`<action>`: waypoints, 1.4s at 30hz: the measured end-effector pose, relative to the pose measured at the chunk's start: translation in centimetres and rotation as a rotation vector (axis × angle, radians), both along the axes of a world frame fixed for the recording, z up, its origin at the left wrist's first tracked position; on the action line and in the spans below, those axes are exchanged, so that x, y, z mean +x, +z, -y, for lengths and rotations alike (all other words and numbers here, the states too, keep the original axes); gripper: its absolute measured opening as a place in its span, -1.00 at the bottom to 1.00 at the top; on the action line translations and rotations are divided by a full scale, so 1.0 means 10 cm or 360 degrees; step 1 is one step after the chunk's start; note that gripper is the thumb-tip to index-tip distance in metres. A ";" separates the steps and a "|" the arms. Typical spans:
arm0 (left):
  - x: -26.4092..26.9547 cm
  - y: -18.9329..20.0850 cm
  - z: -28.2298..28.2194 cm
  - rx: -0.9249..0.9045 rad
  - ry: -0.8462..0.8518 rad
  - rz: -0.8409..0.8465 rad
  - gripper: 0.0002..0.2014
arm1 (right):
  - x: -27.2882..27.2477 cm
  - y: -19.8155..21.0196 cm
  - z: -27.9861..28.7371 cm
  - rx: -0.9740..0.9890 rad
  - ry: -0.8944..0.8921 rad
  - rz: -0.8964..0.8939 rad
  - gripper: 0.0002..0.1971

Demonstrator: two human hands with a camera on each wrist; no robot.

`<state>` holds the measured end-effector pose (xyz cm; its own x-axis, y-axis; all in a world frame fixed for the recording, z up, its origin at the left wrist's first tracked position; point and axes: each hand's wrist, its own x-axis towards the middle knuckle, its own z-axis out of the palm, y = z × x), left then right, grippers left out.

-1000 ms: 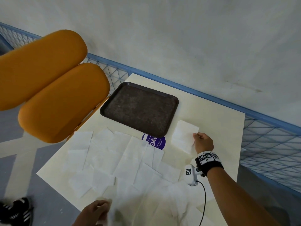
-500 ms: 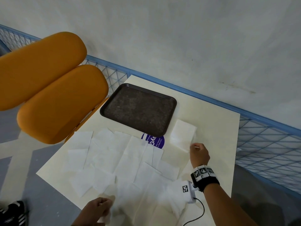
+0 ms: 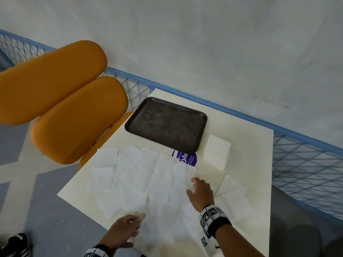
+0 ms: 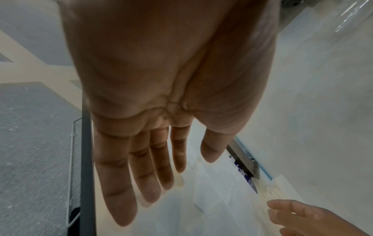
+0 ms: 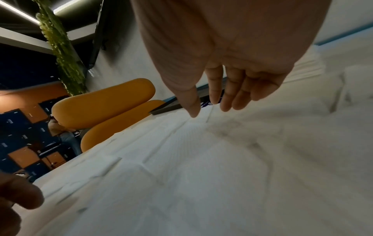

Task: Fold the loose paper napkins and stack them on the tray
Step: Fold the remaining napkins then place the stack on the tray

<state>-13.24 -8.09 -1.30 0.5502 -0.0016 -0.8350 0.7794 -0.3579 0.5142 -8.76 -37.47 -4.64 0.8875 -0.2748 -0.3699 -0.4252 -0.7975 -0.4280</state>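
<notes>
Many loose napkins [image 3: 148,175] overlap across your cream worktop [image 3: 246,145], near the bare dark tray [image 3: 167,125] at its far side. One folded napkin [image 3: 216,152] lies just right of the tray. Your right hand [image 3: 201,193] hovers over the spread, fingers relaxed; your left hand [image 3: 123,231], fingers straight, holds nothing at the near edge.

- The left hand [image 4: 161,89] fills most of the frame, palm to the camera, fingers [image 4: 119,188] straight and slightly spread, holding nothing.
- Below it, white paper napkins [image 4: 218,191] lie overlapping on the pale table [image 4: 315,111].
- The dark tray [image 4: 245,159] edge shows beyond the thumb.
- The right hand [image 4: 310,218] reaches in at the lower right corner, fingers extended.
</notes>
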 end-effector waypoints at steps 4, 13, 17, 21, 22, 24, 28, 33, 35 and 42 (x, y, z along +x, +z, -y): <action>0.05 0.04 -0.19 -0.0088 0.0065 0.0063 -0.80 | 0.07 0.00 -0.18 -0.0112 0.0078 -0.0097 -0.47; 0.10 0.04 -0.46 -0.0150 -0.0060 0.0231 -0.86 | 0.09 0.02 -0.33 -0.0367 0.0125 -0.0171 -0.74; 0.15 0.12 -0.50 -0.0158 -0.0160 0.0379 -0.89 | 0.05 0.17 -0.31 -0.0305 0.0212 0.0022 -0.81; 0.26 0.28 -0.42 -0.0065 -0.0234 0.0787 -0.86 | 0.10 0.54 -0.35 -0.0074 0.0468 0.0193 -0.84; 0.30 0.31 -0.39 -0.0101 -0.0250 0.0873 -0.81 | 0.11 0.66 -0.37 0.0033 0.0487 0.0252 -0.86; 0.38 0.37 -0.31 -0.0248 -0.0329 0.0960 -0.61 | 0.12 0.93 -0.40 0.0187 0.0511 0.0324 -0.89; 0.56 0.52 -0.07 -0.0267 -0.0730 0.1019 -0.22 | 0.15 1.51 -0.43 0.0314 0.0629 0.0350 -0.85; 0.71 0.87 0.23 -0.0421 -0.0744 0.1117 -0.39 | 0.18 2.17 -0.40 0.0439 0.0698 0.0437 -0.87; 0.69 1.03 0.33 -0.0552 -0.0729 0.1132 -0.62 | 0.18 2.41 -0.39 0.0493 0.0688 0.0473 -0.89; 0.52 1.39 0.42 -0.0829 -0.0561 0.1079 -0.66 | 0.16 2.79 -0.32 0.0482 0.0430 0.0721 -0.92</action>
